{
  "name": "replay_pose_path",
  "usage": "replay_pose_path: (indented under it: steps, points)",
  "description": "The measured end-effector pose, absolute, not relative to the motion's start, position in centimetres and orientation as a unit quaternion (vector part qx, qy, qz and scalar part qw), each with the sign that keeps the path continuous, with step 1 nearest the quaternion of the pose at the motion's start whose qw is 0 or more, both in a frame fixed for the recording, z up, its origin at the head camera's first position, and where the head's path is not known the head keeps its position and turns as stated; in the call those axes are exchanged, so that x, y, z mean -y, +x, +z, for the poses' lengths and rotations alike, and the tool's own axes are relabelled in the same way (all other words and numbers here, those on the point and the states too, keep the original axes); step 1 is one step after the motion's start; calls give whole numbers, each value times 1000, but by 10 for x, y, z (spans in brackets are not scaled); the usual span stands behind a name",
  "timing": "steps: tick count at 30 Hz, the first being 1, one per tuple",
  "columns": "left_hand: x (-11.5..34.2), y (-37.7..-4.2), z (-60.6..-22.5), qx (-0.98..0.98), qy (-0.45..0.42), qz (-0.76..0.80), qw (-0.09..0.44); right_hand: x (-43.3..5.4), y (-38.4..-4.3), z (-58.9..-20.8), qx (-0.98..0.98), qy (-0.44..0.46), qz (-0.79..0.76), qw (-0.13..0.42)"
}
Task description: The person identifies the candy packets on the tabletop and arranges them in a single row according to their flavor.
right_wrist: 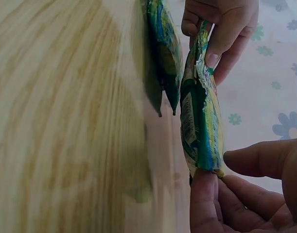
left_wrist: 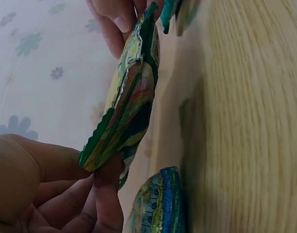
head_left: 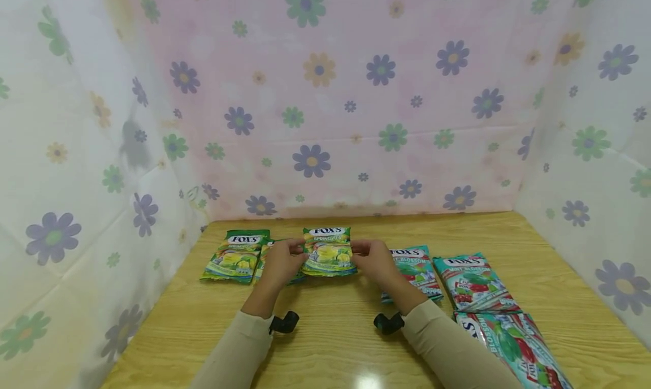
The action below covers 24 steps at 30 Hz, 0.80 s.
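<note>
Both hands hold a yellow-green bag of Fox's Spring Tea candy (head_left: pixel 328 254) in the air above the table. My left hand (head_left: pixel 282 260) pinches its left edge between thumb and fingers, clearly seen in the left wrist view, where the bag (left_wrist: pixel 131 102) appears edge-on. At the opposite edge is my right hand (head_left: pixel 375 260), its thumb (right_wrist: pixel 255 158) on the printed side and its fingers behind the bag (right_wrist: pixel 201 116). Just left of the held bag, another Spring Tea bag (head_left: pixel 260 264) lies partly hidden behind the left hand. Farther left lies one more Spring Tea bag (head_left: pixel 235 257).
Three teal-and-red Fox's Mint Blossom bags lie on the right: one (head_left: pixel 419 273) partly behind the right forearm, a second (head_left: pixel 478 282) beside it, the third (head_left: pixel 526 349) nearer. Flower-patterned cloth (head_left: pixel 351 95) encloses the back and sides of the wooden table (head_left: pixel 330 332).
</note>
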<state>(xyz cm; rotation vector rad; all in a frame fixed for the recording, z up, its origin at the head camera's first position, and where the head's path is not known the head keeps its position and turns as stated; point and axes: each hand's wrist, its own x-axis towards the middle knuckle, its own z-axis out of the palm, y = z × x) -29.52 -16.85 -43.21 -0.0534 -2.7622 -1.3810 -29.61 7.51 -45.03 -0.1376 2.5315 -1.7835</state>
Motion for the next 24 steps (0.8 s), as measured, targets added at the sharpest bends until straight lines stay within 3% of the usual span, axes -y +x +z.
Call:
replay_pose_path:
  steps: [24]
  points:
    - [171, -298, -444, 923, -13, -383, 44, -72, -293, -460, -824, -63, -558, 68]
